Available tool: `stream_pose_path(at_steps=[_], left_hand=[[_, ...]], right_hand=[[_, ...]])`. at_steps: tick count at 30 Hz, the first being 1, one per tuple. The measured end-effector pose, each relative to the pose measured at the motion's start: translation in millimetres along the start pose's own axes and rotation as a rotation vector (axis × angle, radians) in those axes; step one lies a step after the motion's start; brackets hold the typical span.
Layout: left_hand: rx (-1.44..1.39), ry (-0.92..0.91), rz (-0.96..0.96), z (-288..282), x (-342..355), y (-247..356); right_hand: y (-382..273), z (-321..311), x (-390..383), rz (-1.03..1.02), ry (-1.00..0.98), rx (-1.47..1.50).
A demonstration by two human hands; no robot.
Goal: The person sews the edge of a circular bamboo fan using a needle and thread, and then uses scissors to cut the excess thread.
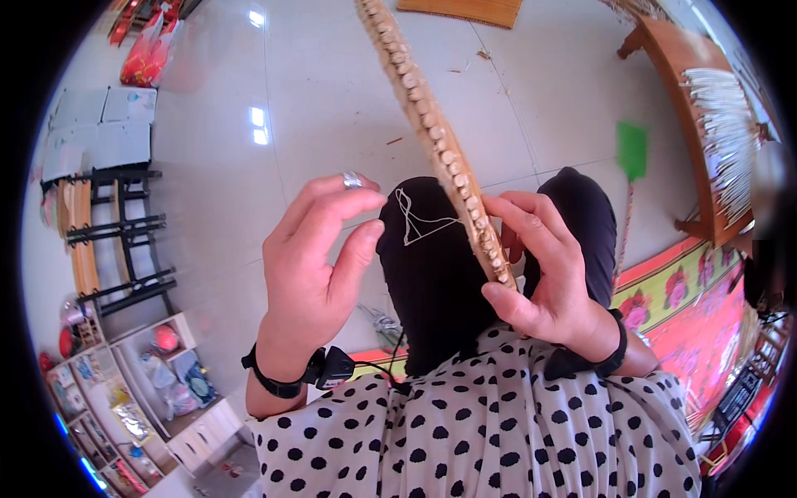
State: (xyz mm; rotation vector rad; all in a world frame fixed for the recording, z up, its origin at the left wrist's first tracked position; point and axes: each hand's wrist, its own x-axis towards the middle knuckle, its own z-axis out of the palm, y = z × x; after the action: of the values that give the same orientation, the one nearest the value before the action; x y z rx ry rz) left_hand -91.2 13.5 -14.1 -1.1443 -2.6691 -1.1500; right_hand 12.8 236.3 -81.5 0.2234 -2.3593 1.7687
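Observation:
My right hand (544,266) grips the near end of a long, narrow panel of pale stalks (432,124), seen edge-on with a row of round cut ends. The panel slants up and away to the left, above my knees. A loose white thread (423,232) runs from the panel's left side and loops over my dark trouser leg. Left of it, my left hand (320,257) hovers with fingers bent and thumb and forefinger apart. Its fingertips come close to the thread's loop, and nothing shows between them. A ring is on one finger.
A wooden bench (677,108) at the far right bears many thin pale stalks (721,141). A green fly swatter (633,149) stands nearer, by a red floral mat (664,290). Folding stools (124,236) and an open-shelved cabinet (137,365) are at left. Scraps lie on the tiles.

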Motion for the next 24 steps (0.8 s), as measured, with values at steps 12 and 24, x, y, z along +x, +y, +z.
stream_pose_path(at_steps=[12, 24], left_hand=[[0.137, -0.222, 0.243, 15.1, 19.4, -6.2], [0.295, -0.687, 0.505, 15.8, 65.1, -17.1]], right_hand=[[-7.7, -1.8, 1.0, -0.010, 0.038, -0.093], [-38.1, 8.7, 29.7, -0.006, 0.189, -0.505]])
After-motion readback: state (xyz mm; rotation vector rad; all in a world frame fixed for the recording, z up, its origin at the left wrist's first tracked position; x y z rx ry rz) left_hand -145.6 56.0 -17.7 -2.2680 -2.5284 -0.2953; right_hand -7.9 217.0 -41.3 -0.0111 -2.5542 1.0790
